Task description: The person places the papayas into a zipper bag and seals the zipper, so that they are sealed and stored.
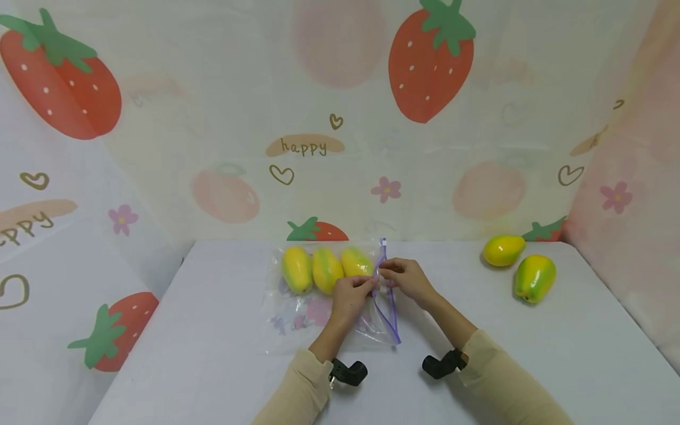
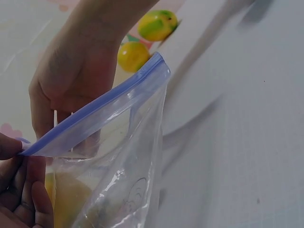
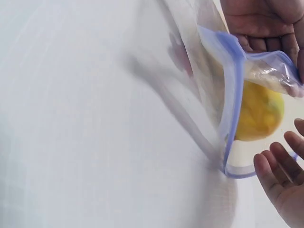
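Note:
A clear zip bag (image 1: 329, 333) with a purple slider strip (image 1: 394, 316) lies flat, its mouth to the right. Three yellow-green papaya-like fruits (image 1: 297, 270) are in a row inside it. My left hand (image 1: 350, 298) pinches one lip of the mouth between thumb and finger. That lip is raised, and the mouth gapes in the right wrist view, with one fruit (image 3: 260, 114) showing inside. At the mouth, my right hand (image 1: 408, 280) has its fingers (image 3: 280, 164) extended and spread, holding nothing.
Two more yellow-green fruits (image 1: 503, 250) lie at the back right of the white table (image 1: 186, 354). Behind it hangs a strawberry-print cloth (image 1: 239, 118), and side cloths flank both edges. Black wrist cameras (image 1: 347, 373) sit on both forearms.

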Demonstrator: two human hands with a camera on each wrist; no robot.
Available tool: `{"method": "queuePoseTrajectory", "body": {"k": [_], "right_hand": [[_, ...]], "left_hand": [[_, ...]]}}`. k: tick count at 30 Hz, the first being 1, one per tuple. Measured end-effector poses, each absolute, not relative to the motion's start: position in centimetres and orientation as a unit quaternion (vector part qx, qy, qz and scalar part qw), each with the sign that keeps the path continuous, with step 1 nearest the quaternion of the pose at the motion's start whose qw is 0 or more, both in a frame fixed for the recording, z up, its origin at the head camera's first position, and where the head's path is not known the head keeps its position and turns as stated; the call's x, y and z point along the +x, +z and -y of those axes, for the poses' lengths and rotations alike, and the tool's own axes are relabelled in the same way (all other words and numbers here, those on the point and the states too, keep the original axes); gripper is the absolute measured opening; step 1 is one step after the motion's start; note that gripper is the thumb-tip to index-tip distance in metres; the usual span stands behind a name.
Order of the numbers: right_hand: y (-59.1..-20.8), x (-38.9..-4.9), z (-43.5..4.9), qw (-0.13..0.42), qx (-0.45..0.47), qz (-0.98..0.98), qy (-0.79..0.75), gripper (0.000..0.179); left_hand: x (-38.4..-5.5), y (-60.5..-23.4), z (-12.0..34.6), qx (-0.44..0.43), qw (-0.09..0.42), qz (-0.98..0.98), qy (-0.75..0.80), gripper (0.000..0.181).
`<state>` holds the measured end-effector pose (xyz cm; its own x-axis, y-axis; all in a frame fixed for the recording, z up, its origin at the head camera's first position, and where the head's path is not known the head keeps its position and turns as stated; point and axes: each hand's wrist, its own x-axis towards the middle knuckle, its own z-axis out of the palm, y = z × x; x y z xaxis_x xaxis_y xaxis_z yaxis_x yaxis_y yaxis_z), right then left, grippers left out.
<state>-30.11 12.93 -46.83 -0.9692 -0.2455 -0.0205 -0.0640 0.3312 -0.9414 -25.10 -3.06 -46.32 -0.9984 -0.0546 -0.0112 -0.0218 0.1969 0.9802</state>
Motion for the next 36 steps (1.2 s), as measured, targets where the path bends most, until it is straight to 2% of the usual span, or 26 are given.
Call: {"method": "queuePoseTrajectory", "body": {"k": [25, 36], "right_hand": [[-45.1, -30.5, -16.9, 0.066, -0.106, -0.842, -0.525, 0.037], [-44.2, -30.5, -20.1, 0.062, -0.087, -0.850, -0.517, 0.041]], "left_hand": [[-25.1, -46.5, 3.2, 0.032, -0.005, 0.766, -0.642, 0.025], [-25.2, -46.4, 3.2, 0.030, 0.002, 0.761, -0.648, 0.023]]}}
